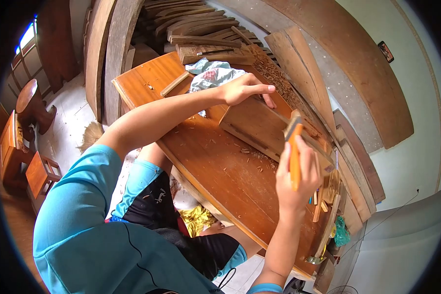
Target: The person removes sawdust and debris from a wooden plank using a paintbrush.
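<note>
My right hand (pixel 299 169) is closed around the yellow handle of a paintbrush (pixel 294 152). The brush has a dark band and pale bristles, which are up at the top edge of a wooden box (pixel 252 125). That box lies on the brown wooden table, its long plain side facing me. At the box's far left end, my left hand (pixel 245 89) grips the upper edge, with one finger stretched out and others bent down over the wood. A crumpled printed plastic bag (pixel 213 76) lies just beyond my left wrist.
Wood shavings are scattered over the table (pixel 201 166) and heaped behind the box. A wooden strip (pixel 175 84) lies at the left. Stacked curved wood pieces (pixel 196 22) and large planks (pixel 299 63) stand behind. Offcuts and a green plastic bag (pixel 342 232) are at the right.
</note>
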Available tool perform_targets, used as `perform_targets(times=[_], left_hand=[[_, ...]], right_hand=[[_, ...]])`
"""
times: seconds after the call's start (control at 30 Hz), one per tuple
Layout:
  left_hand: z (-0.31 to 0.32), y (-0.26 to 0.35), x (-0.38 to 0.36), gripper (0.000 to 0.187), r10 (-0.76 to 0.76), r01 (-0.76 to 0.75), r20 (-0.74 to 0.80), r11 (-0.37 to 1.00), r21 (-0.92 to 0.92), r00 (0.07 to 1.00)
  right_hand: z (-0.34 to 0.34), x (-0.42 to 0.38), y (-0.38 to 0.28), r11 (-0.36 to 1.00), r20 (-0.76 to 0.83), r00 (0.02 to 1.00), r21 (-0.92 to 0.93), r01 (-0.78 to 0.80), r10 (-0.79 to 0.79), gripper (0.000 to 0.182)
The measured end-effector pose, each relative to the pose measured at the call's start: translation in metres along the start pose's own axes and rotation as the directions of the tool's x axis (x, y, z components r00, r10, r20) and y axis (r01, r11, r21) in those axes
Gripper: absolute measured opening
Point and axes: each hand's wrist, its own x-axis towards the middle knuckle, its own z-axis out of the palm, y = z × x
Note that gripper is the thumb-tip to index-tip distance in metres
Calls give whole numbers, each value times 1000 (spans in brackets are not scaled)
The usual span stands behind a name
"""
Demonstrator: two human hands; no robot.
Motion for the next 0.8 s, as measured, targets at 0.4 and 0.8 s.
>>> perform_targets(times=[0.4, 0.8], left_hand=[[2, -2, 0, 62, -23, 22, -27, 999, -27, 999], [0, -2, 1, 63, -33, 33, 6, 999, -27, 999]], right_hand=[[75, -4, -55, 895, 139, 925, 336, 293, -355, 21], [43, -13, 9, 982, -138, 980, 108, 155, -140, 24]])
